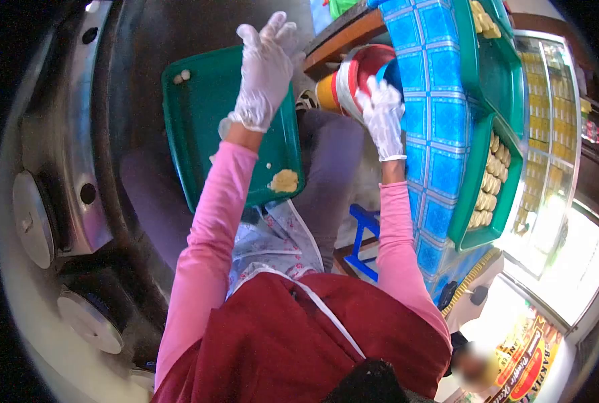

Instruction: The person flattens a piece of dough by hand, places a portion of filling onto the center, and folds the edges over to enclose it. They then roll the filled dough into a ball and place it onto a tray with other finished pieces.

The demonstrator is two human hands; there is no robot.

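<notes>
My left hand (266, 77), in a thin white glove, is raised over the far right part of a green tray (209, 121). Its fingers are spread and nothing shows in them. My right hand (384, 117), gloved too, reaches beside the table edge over a red basin (366, 66) and a blue container (390, 72). Its fingers are bent and somewhat apart, with no held thing visible. The tray rests across my lap. Small pale dough balls (182, 76) lie in its far left corner, and a flattened yellowish dough piece (284, 181) sits near its close right corner.
A table with a blue checked cloth (440, 127) stands on my right. It bears a green tray of pale pastries (490, 178) and another green tray (501, 74). A blue stool (363, 238) is below. Metal equipment with round lids (34, 218) stands left; a glass cabinet (547, 101) is far right.
</notes>
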